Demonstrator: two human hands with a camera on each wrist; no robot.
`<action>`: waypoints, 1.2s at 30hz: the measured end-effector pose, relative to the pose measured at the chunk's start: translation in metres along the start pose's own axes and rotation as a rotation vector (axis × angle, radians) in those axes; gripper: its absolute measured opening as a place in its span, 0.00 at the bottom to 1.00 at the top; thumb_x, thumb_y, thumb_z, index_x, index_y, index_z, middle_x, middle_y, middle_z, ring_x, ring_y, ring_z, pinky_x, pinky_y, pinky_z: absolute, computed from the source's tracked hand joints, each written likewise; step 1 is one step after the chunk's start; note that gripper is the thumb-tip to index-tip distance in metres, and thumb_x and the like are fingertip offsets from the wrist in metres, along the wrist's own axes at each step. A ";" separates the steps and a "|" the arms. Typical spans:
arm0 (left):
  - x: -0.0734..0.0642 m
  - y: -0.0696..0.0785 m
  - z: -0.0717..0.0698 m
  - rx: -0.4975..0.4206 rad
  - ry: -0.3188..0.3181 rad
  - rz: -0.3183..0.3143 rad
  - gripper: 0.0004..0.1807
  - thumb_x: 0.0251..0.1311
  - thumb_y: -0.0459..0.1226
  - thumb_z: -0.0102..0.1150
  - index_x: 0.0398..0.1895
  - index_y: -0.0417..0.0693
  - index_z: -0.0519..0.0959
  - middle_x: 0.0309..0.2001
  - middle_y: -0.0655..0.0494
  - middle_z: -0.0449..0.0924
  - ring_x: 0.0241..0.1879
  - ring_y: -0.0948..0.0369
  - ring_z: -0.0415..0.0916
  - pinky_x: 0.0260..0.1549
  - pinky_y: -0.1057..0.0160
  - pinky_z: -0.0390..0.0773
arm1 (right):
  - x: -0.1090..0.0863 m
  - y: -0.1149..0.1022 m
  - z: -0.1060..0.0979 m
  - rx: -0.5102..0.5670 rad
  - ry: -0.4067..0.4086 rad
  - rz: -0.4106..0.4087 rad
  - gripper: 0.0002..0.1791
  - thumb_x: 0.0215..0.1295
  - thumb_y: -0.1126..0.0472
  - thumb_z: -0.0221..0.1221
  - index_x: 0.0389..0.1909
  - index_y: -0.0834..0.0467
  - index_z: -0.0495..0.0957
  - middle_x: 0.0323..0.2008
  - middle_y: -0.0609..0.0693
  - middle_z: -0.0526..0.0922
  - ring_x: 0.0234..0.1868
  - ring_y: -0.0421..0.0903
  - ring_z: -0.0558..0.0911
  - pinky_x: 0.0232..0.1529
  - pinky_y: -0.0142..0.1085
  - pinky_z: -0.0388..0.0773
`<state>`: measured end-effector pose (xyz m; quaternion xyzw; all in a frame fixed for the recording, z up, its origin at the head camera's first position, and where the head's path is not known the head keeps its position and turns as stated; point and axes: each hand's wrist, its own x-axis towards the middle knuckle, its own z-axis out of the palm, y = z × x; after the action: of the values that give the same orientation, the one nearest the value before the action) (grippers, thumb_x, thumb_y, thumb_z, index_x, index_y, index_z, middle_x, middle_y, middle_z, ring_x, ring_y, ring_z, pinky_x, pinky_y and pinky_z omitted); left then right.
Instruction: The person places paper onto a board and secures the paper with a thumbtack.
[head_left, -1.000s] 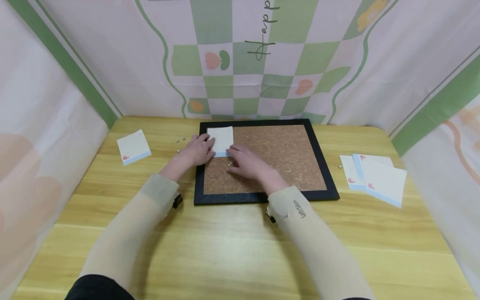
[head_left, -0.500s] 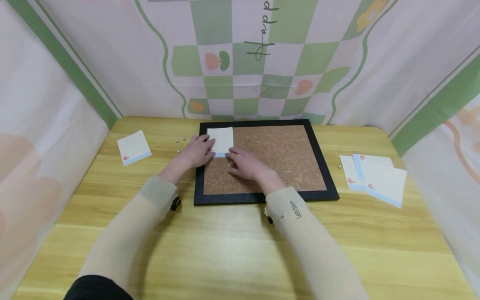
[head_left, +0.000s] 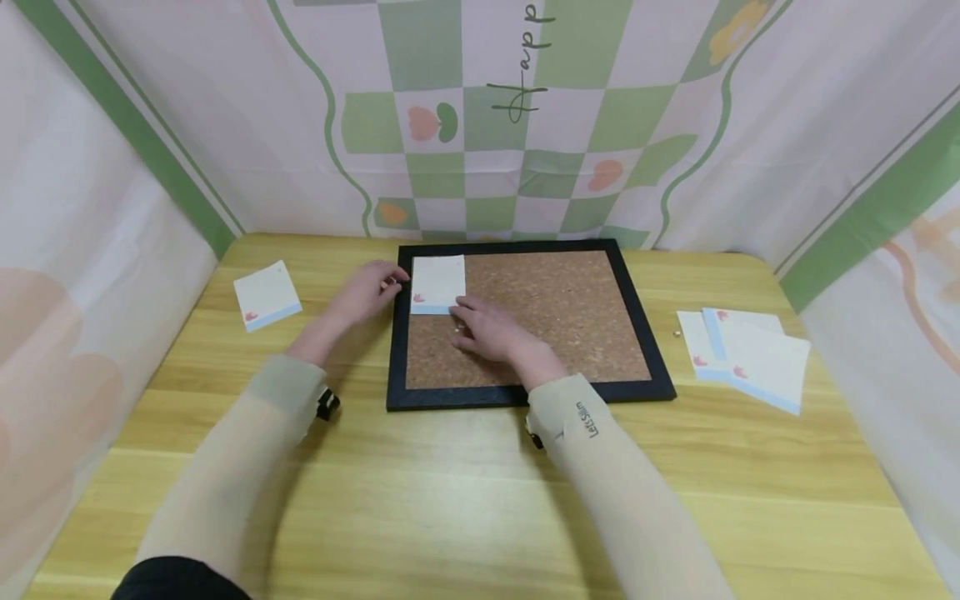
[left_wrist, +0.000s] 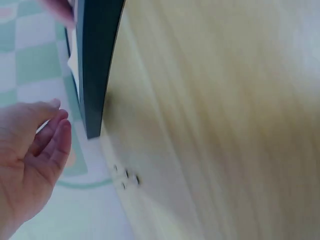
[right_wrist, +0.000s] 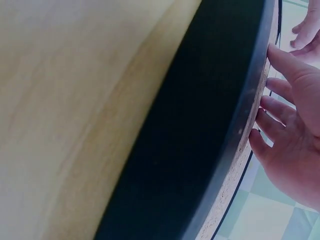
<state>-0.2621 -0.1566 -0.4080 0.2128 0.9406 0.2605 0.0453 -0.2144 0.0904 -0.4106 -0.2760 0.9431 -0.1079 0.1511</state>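
Head view: a white card (head_left: pixel 438 279) is laid in the upper left corner of the corkboard (head_left: pixel 562 325); its lower edge is touched by the right hand (head_left: pixel 491 327), fingers slightly parted. The left hand (head_left: pixel 363 293) is held beside the frame. "LetsSlim" is printed on the right sleeve (head_left: pixel 588 417), "Happ" on the backdrop (head_left: pixel 570 125).

Left wrist view: small studs (left_wrist: pixel 137 179) are shown, hidden in the head view; thumb and fingers nearly meet, anything pinched cannot be told.

Right wrist view: fingertips (right_wrist: pixel 254 137) are seen at the cork.

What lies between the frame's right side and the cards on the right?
The head view shows it: a strip of table with one small object, too tiny to identify, just left of the cards; otherwise bare up to the frame.
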 end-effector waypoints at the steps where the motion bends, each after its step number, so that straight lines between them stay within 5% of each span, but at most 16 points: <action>1: -0.001 -0.003 -0.003 -0.012 0.023 -0.023 0.15 0.73 0.32 0.48 0.57 0.35 0.77 0.56 0.36 0.78 0.55 0.44 0.77 0.57 0.47 0.78 | 0.000 0.000 0.000 0.000 0.001 -0.002 0.33 0.75 0.50 0.54 0.75 0.60 0.61 0.78 0.59 0.56 0.78 0.56 0.59 0.78 0.49 0.56; 7: -0.010 -0.018 -0.020 -0.032 0.075 -0.104 0.11 0.73 0.31 0.48 0.51 0.35 0.78 0.50 0.37 0.81 0.51 0.45 0.78 0.52 0.46 0.79 | 0.000 0.001 0.002 0.010 0.001 -0.003 0.33 0.75 0.50 0.54 0.75 0.60 0.60 0.78 0.58 0.56 0.78 0.56 0.59 0.78 0.49 0.56; 16: -0.031 -0.036 -0.035 -0.054 -0.069 -0.094 0.09 0.70 0.34 0.55 0.48 0.38 0.79 0.45 0.41 0.82 0.46 0.49 0.78 0.47 0.52 0.80 | -0.001 0.000 0.002 0.022 -0.004 0.009 0.34 0.76 0.50 0.53 0.76 0.59 0.59 0.79 0.58 0.54 0.79 0.56 0.58 0.79 0.48 0.55; 22: -0.046 -0.048 -0.036 -0.042 -0.154 -0.090 0.10 0.63 0.36 0.65 0.44 0.41 0.81 0.39 0.48 0.83 0.40 0.56 0.78 0.42 0.62 0.79 | -0.001 0.000 0.003 0.010 0.004 0.004 0.34 0.75 0.50 0.53 0.75 0.60 0.59 0.79 0.58 0.54 0.79 0.56 0.58 0.79 0.48 0.55; 36: -0.052 -0.058 -0.030 -0.022 -0.200 -0.103 0.06 0.65 0.34 0.63 0.42 0.42 0.81 0.41 0.47 0.84 0.43 0.54 0.81 0.49 0.53 0.81 | -0.002 0.000 0.004 0.007 0.004 0.012 0.34 0.76 0.50 0.53 0.76 0.59 0.58 0.79 0.57 0.53 0.79 0.55 0.56 0.79 0.48 0.55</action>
<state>-0.2428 -0.2375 -0.4134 0.1888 0.9381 0.2456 0.1548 -0.2112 0.0905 -0.4142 -0.2695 0.9446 -0.1110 0.1510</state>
